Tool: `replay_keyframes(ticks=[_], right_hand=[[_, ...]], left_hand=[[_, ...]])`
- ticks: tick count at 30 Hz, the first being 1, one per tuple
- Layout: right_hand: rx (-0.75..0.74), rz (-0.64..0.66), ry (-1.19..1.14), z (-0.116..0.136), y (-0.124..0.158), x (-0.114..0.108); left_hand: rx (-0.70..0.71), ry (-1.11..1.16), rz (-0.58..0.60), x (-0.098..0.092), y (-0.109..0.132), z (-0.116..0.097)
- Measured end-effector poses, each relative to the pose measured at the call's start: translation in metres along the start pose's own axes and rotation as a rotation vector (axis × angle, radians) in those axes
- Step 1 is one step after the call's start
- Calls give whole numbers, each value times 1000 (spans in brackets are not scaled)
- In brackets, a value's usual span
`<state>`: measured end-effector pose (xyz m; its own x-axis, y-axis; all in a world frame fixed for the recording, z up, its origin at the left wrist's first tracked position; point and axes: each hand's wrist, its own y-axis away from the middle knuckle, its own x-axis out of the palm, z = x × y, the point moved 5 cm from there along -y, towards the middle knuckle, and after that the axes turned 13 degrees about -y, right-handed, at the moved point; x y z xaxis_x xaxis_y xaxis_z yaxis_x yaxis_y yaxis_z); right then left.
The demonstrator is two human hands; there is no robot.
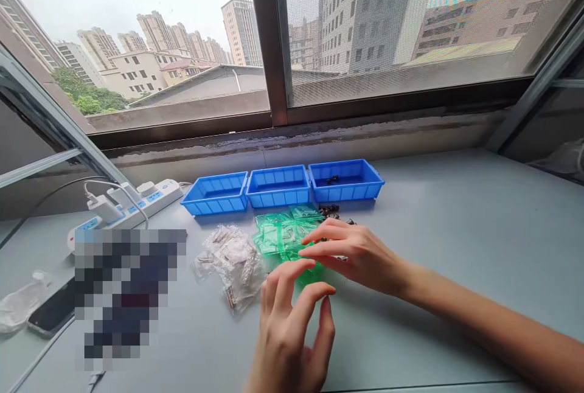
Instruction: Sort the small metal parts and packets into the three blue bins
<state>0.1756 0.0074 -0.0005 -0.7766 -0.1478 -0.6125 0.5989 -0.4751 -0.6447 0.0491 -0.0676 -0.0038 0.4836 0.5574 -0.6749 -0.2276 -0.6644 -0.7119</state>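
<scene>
A pile of green plastic bags (278,232) lies on the table in front of me. My right hand (356,250) hovers over its right side, fingers stretched out and apart; I see nothing held. Nearer to me is my left hand (292,320), its fingers curved and spread, with a gap between thumb and fingers and nothing in it. Left of the green pile sits a heap of clear plastic bags (232,253) with small brownish pieces inside. Small dark parts (329,208) lie behind my right hand, which partly hides them.
Along the back stand three blue bins: a left bin (219,204), a middle bin (279,198) and a right bin (349,191) with a few dark parts inside. At the left are a power strip (157,198) with plugs and cables, a phone (52,308) and a blurred-out dark object (132,283).
</scene>
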Motion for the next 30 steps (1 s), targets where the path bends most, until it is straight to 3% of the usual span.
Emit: replay_keyframes(ticks=[3, 8, 13, 19, 30], right_hand=[[71, 1, -50, -5, -1, -3], [242, -105, 16, -17, -1, -16], [376, 1, 232, -32, 4, -14], [365, 100, 228, -36, 7, -3], [244, 3, 119, -21, 1, -11]], left_hand=[[-3, -91, -3, 1, -1, 2], [55, -234, 135, 13, 2, 10], [56, -238, 146, 14, 2, 11], [9, -178, 65, 9, -1, 4], [-23, -93, 74, 12, 6, 7]])
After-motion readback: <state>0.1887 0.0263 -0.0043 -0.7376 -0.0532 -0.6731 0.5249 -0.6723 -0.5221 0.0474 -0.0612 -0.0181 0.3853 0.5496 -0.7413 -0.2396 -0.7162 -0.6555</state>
